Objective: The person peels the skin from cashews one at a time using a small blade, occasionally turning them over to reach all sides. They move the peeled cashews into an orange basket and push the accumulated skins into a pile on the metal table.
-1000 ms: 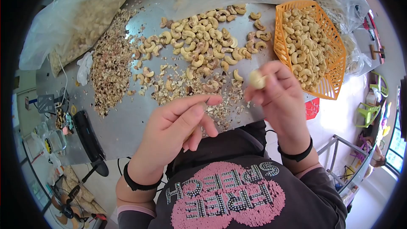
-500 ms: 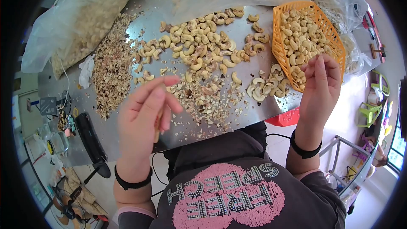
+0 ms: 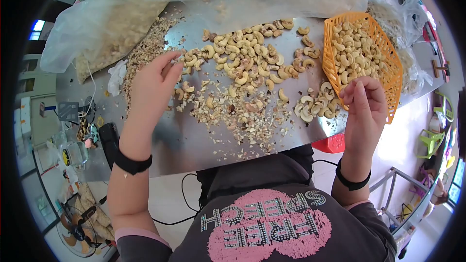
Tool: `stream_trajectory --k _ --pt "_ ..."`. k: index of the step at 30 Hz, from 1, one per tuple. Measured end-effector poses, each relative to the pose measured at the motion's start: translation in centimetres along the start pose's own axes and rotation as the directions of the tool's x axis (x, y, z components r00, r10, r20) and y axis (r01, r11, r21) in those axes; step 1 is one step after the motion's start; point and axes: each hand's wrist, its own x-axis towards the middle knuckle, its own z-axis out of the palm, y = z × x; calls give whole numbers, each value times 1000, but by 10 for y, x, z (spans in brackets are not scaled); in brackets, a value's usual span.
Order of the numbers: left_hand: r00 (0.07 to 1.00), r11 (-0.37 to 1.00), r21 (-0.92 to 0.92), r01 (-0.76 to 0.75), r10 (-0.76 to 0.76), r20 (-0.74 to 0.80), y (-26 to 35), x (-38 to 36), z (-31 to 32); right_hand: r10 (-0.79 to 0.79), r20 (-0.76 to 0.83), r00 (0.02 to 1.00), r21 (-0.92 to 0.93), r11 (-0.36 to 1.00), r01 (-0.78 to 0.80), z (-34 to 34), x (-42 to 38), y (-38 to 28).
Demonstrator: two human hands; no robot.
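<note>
My left hand [image 3: 156,78] reaches over the left edge of the cashew pile [image 3: 242,53], beside a heap of brown skins and small bits [image 3: 145,48]. Its fingers are bent toward the thumb; what they hold, if anything, is hidden behind the hand. My right hand [image 3: 366,109] is raised in front of the orange basket [image 3: 327,60], fingertips curled to the thumb. Nothing I can name shows between them. Pale whole cashews [image 3: 357,48] fill the basket. A small group of cashews [image 3: 318,102] lies left of my right hand. Broken bits [image 3: 242,121] are scattered nearer me.
Large clear plastic bags [image 3: 111,24] line the back of the metal table [image 3: 194,157]. A crumpled white tissue [image 3: 116,77] and a black object [image 3: 109,140] lie on the left. A red container [image 3: 330,144] stands below the front edge.
My left hand has moved away from me and to the left, to the pile's edge; the thin brown piece in its palm is out of sight. My right hand stays near the basket.
</note>
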Motion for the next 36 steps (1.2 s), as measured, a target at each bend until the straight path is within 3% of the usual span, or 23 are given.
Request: stream_trajectory --k 1,2,4,7,8,11,18,21,23,24,26,27,29,33,35,36 --pt "999 986 164 15 -23 47 3 4 -1 15 9 1000 -6 1000 -14 0 -1 -1" --pt "999 986 163 10 -18 46 -1 10 3 10 7 1000 -5 1000 -10 1 -3 -2" --pt "988 959 241 -149 154 -2 -13 19 13 60 22 998 -21 998 -60 2 -7 -3" --pt "979 929 316 -192 202 3 -1 23 23 68 59 996 -51 997 -65 4 -9 -3" --pt "956 914 302 -269 291 -29 -1 25 27 73 40 997 -51 996 -71 7 -10 -4" --pt "941 897 305 -321 339 -6 5 30 32 91 64 994 -57 995 -87 8 -11 -4" --pt "945 891 324 -319 327 33 1 32 42 94 93 991 -35 995 -91 11 -12 -4" --pt "936 911 236 -339 352 -11 -1 30 39 109 105 988 -17 994 -108 11 -13 -3" --pt "981 974 140 -177 163 106 2 27 33 132 142 981 11 991 -135 12 -13 -2" --pt "981 974 141 -176 163 105 2 24 31 131 143 981 13 991 -135 14 -14 -2" --pt "987 991 -82 -110 119 108 4 18 29 159 140 977 7 987 -162 18 -15 -3" --pt "987 991 -83 -109 118 112 8 15 26 162 137 977 6 986 -165 19 -15 -3" --pt "943 874 -413 258 -134 305 19 6 14 182 217 959 -7 983 -184 21 -17 -2" --pt "899 715 -594 370 -114 423 31 -21 9 230 275 934 -51 973 -224 31 -25 1" --pt "863 602 -688 407 -5 506 34 -33 11 228 406 885 -84 974 -212 38 -29 4" --pt "841 581 -685 440 2 541 39 -38 10 175 463 869 -138 983 -124 40 -31 9"
